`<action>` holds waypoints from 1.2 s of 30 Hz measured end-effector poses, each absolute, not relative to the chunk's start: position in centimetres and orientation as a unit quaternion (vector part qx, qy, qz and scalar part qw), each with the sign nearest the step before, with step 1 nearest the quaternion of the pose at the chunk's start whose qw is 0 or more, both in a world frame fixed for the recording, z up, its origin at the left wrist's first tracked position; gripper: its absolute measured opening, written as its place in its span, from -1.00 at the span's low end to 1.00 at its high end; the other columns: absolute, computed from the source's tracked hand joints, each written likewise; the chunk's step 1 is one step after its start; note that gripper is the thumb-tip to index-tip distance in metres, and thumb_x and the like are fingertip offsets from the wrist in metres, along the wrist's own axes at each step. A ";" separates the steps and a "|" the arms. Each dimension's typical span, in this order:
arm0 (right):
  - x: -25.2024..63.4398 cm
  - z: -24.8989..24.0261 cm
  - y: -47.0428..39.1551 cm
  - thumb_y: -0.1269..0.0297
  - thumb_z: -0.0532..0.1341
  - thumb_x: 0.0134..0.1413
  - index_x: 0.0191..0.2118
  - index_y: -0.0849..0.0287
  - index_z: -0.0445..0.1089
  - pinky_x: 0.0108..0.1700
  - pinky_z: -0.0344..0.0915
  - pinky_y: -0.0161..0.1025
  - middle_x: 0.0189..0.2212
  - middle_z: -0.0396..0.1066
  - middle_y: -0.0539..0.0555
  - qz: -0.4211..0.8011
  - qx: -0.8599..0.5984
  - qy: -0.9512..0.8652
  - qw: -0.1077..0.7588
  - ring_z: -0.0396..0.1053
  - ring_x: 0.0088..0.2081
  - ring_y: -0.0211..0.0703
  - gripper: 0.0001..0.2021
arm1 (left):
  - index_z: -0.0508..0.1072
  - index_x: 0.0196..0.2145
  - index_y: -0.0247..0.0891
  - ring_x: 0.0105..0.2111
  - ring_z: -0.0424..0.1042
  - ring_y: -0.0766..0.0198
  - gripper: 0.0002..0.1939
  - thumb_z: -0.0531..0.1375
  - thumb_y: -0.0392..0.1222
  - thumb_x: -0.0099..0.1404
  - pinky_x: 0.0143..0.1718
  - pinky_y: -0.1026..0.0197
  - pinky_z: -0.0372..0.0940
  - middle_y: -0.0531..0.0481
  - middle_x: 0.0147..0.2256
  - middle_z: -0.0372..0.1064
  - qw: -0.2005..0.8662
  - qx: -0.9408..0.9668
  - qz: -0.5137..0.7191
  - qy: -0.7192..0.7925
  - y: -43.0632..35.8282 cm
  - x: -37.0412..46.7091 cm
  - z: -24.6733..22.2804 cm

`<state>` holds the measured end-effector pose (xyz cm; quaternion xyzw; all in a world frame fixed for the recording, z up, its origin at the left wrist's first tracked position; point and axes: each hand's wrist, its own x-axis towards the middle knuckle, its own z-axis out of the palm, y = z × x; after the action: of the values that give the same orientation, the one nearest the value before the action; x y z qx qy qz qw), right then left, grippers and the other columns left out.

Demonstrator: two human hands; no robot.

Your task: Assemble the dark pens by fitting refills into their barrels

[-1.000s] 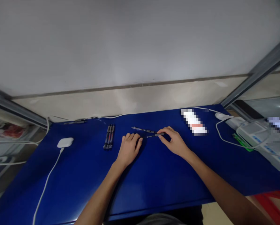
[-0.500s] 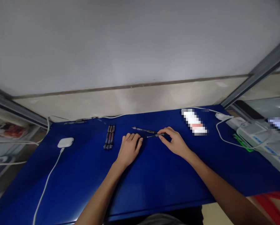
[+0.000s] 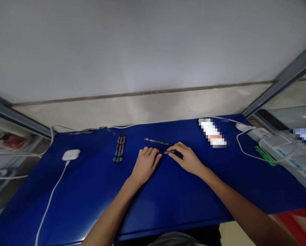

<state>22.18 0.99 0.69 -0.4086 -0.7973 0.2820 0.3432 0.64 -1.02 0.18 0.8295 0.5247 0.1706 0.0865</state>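
Observation:
A dark pen [image 3: 165, 152] lies level between my two hands, just above or on the blue table [image 3: 168, 205]. My right hand [image 3: 186, 158] pinches its grey part between thumb and fingers. At the other end, my left hand [image 3: 147, 161] is closed, thumb against fingers, where the pen runs in; those fingers hide that end. Just beyond the hands rests a second pen [image 3: 156, 141] with a clear barrel, its tip pointing left. Left of my left hand, three capped-looking pens [image 3: 120, 148] lie side by side, one showing red in its barrel.
A white earbud case [image 3: 71, 154] with a white cable [image 3: 50, 201] is at the left. More pens [image 3: 82, 132] lie along the back edge by the wall. To the right are a blurred-out phone-like object [image 3: 212, 133], a green item [image 3: 265, 156] and a white power strip [image 3: 283, 147].
My hands have come closer together. The right hand has shifted slightly left with the pen, and the left hand slightly right, so the gap between pen and left fingers has closed.

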 end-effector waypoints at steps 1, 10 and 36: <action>22.0 0.6 0.8 0.32 0.17 0.24 -0.10 0.05 0.43 -0.04 0.35 -0.16 -0.23 0.46 0.05 0.289 -0.405 -0.799 0.339 0.39 -0.12 -0.14 -0.85 | 0.36 -0.13 -0.21 -0.22 0.25 0.15 -0.70 -0.08 -0.04 0.48 -0.18 0.10 0.09 -0.06 -0.22 0.39 0.091 0.833 0.170 0.518 -1.1 0.8 0.1; 21.4 0.7 0.1 0.16 0.05 0.34 -0.04 0.06 0.37 -0.34 0.35 -0.32 -0.55 0.41 -0.09 0.394 -0.439 -0.752 0.295 0.41 -0.48 -0.27 -0.78 | 0.34 0.03 -0.10 -0.24 0.24 0.18 -0.69 -0.09 -0.05 0.48 -0.22 0.12 0.08 -0.04 -0.24 0.37 0.097 0.846 0.174 0.494 -1.4 1.3 0.1; 21.7 0.3 0.3 0.16 0.06 0.34 -0.25 0.09 0.40 -0.13 0.32 -0.13 -0.33 0.51 0.04 0.224 -0.424 -0.842 0.245 0.46 -0.28 -0.12 -0.77 | 0.44 -0.17 -0.12 -0.27 0.22 0.19 -0.66 -0.10 -0.06 0.49 -0.22 0.11 0.04 -0.01 -0.33 0.34 0.108 0.829 0.178 0.519 -1.4 1.0 0.5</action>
<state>21.72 0.33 0.29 -0.4245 -0.8422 0.2244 0.2453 1.02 -1.35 0.52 0.8292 0.5187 0.1783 0.1079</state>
